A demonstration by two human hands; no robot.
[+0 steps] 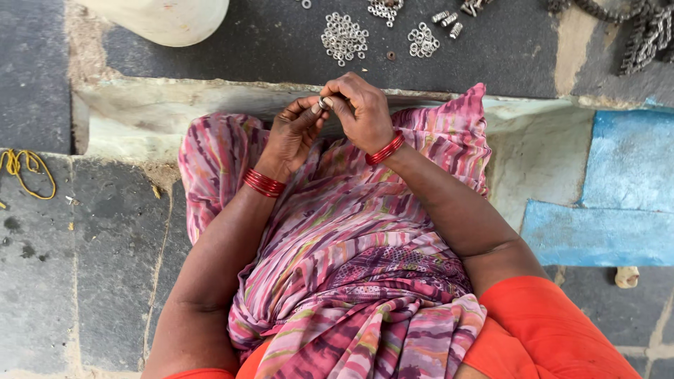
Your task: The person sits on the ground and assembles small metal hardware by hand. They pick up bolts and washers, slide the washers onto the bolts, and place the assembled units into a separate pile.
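Your two hands meet above your lap, just short of the stone step. Your right hand [365, 112] arches over from the right with its fingers closed down on a small metal piece [321, 104]; your left hand [295, 130] comes up from below and to the left, thumb and forefinger pinched onto the same piece. So both grips are shut on it, and it sits right between the fingertips, touching both. It is too small to tell its shape or which way its long side runs.

The loose stock lies farther off, on the dark slab beyond the step: a pile of washers [344, 36] almost straight ahead of the pinch, a smaller heap of rings [423, 40] to its right, and a few threaded sleeves [448, 22] beyond that. Your right hand is the nearer to all of them. A chain [642, 31] lies at the far right corner, well apart.
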